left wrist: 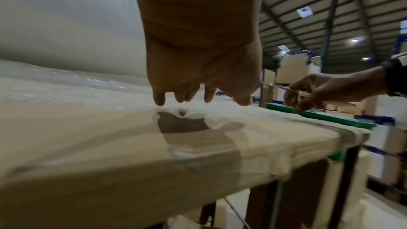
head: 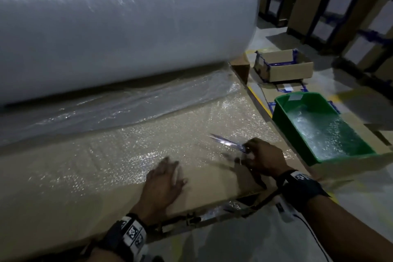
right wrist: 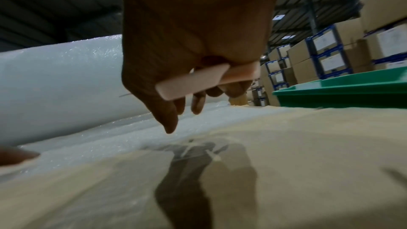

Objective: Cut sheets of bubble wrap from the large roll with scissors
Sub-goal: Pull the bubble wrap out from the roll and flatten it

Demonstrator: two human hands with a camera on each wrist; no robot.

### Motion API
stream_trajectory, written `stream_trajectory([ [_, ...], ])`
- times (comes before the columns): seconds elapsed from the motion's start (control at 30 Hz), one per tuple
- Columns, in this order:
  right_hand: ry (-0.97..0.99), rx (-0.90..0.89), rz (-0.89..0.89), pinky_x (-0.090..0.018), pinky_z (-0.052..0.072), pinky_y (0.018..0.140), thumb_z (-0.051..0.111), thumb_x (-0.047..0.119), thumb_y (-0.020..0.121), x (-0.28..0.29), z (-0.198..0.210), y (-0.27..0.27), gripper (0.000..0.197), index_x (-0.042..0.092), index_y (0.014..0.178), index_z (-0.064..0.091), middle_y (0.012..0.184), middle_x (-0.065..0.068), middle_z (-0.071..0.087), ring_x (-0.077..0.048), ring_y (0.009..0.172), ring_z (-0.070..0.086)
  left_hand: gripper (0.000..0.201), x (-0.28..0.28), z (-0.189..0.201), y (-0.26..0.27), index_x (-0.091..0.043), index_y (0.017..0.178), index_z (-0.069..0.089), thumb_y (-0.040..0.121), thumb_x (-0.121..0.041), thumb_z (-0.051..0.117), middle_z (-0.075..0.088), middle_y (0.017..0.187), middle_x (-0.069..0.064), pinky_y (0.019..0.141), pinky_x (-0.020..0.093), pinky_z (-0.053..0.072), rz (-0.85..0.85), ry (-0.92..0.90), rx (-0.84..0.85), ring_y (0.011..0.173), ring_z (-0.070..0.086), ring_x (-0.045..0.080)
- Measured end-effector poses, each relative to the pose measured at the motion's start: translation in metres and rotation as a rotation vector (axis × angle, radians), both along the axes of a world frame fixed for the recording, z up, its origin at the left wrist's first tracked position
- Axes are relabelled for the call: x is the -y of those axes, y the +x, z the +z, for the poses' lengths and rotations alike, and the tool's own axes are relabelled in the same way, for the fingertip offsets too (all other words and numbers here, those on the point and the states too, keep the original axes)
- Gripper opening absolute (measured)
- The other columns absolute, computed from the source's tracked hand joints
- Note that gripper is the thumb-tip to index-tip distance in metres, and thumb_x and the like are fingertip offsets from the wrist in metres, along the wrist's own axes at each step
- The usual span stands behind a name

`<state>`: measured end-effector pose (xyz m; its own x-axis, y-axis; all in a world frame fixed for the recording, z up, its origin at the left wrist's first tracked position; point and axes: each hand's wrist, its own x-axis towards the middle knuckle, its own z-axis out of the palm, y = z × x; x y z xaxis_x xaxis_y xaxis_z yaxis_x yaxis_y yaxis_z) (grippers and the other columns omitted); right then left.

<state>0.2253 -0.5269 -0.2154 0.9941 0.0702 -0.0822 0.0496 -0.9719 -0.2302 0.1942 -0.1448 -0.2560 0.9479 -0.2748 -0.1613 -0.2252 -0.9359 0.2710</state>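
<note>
On the cardboard-topped table [head: 53,187], the left hand [head: 163,178] lies flat on bubble wrap [head: 148,144] (fingers spread); the right hand [head: 263,158] grips scissors [head: 225,141].

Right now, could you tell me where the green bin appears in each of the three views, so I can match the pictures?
Head: the green bin sits right of centre, beyond the right hand.
Left wrist: only its rim shows, right of centre, behind the right hand.
Right wrist: its rim and wall fill the right edge at mid-height.
Shared landmark: the large roll, on the left in all three.
</note>
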Motion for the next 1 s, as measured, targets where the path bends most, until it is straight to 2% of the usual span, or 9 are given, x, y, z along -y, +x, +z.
stream_trajectory([
  [0.07, -0.039, -0.023, 0.045, -0.032, 0.052, 0.071, 0.058, 0.082, 0.078, -0.008, -0.013, 0.018, 0.053, 0.039, 0.109, 0.065, 0.109, 0.014, 0.065, -0.016, 0.096, 0.068, 0.07, -0.041, 0.0, 0.003, -0.026, 0.15, 0.054, 0.09, -0.062, 0.047, 0.044, 0.163, 0.012, 0.112, 0.053, 0.046, 0.075, 0.002, 0.099, 0.145, 0.049, 0.032],
  [0.2, -0.133, -0.017, 0.011, -0.032, 0.049, 0.076, 0.066, 0.068, 0.082, -0.012, -0.011, 0.027, 0.036, 0.042, 0.107, 0.068, 0.108, 0.008, 0.072, -0.023, 0.102, 0.07, 0.056, -0.105, -0.01, 0.002, -0.035, 0.143, 0.062, 0.097, -0.065, 0.048, 0.055, 0.156, 0.005, 0.108, 0.041, 0.049, 0.062, 0.051, 0.106, 0.139, 0.056, 0.026],
  [0.33, -0.339, 0.032, 0.111, -0.039, 0.05, 0.083, 0.063, 0.04, 0.089, -0.016, 0.001, 0.034, 0.019, 0.032, 0.105, 0.067, 0.1, 0.001, 0.074, -0.027, 0.102, 0.067, 0.032, -0.106, -0.021, 0.011, -0.03, 0.113, 0.074, 0.101, -0.048, 0.051, 0.069, 0.121, -0.002, 0.085, 0.042, 0.052, -0.006, 0.024, 0.233, 0.103, 0.065, 0.031],
  [0.47, -0.321, -0.037, 0.153, -0.039, 0.044, 0.08, 0.062, 0.049, 0.089, -0.013, 0.012, 0.029, 0.026, 0.032, 0.108, 0.066, 0.101, -0.002, 0.071, -0.029, 0.105, 0.062, 0.021, -0.095, -0.017, 0.014, -0.024, 0.099, 0.071, 0.098, -0.036, 0.054, 0.066, 0.096, -0.004, 0.073, 0.04, 0.05, 0.016, 0.015, 0.233, 0.089, 0.063, 0.027],
  [0.57, -0.287, -0.151, 0.175, -0.036, 0.047, 0.077, 0.056, 0.059, 0.082, 0.003, 0.015, 0.007, 0.039, 0.034, 0.109, 0.067, 0.104, -0.001, 0.07, -0.028, 0.106, 0.063, 0.012, -0.092, -0.008, -0.005, -0.028, 0.102, 0.069, 0.096, -0.032, 0.059, 0.067, 0.098, -0.007, 0.073, 0.038, 0.053, -0.082, -0.017, 0.133, 0.09, 0.065, 0.021],
  [0.67, -0.292, -0.195, 0.182, -0.035, 0.054, 0.08, 0.063, 0.047, 0.081, 0.029, 0.011, -0.021, 0.03, 0.037, 0.109, 0.065, 0.104, 0.007, 0.069, -0.02, 0.106, 0.065, 0.011, -0.082, 0.003, -0.035, -0.032, 0.102, 0.065, 0.092, -0.034, 0.061, 0.067, 0.1, -0.011, 0.075, 0.034, 0.053, -0.205, 0.019, -0.019, 0.092, 0.066, 0.017],
  [0.83, -0.303, -0.303, 0.175, -0.028, 0.048, 0.073, 0.059, 0.038, 0.08, 0.054, 0.007, -0.078, 0.026, 0.039, 0.105, 0.068, 0.106, 0.011, 0.071, -0.014, 0.102, 0.069, 0.033, -0.061, 0.009, -0.095, -0.029, 0.108, 0.06, 0.092, -0.049, 0.04, 0.07, 0.11, -0.003, 0.078, 0.035, 0.047, -0.327, 0.097, -0.189, 0.101, 0.068, 0.024],
  [0.93, -0.255, -0.316, 0.199, -0.025, 0.052, 0.075, 0.055, 0.043, 0.077, 0.069, -0.005, -0.113, 0.035, 0.042, 0.109, 0.068, 0.106, 0.016, 0.071, -0.01, 0.1, 0.07, 0.02, -0.043, 0.01, -0.125, -0.026, 0.109, 0.064, 0.1, -0.034, 0.048, 0.07, 0.119, 0.0, 0.082, 0.03, 0.042, -0.395, 0.069, -0.263, 0.11, 0.066, 0.023],
  [1.0, -0.2, -0.343, 0.175, -0.027, 0.053, 0.08, 0.055, 0.045, 0.079, 0.078, -0.013, -0.131, 0.037, 0.041, 0.114, 0.066, 0.114, 0.019, 0.068, -0.011, 0.107, 0.068, 0.023, -0.029, 0.006, -0.137, -0.023, 0.115, 0.067, 0.101, -0.028, 0.05, 0.068, 0.125, 0.0, 0.082, 0.027, 0.037, -0.404, 0.076, -0.347, 0.116, 0.064, 0.023],
])
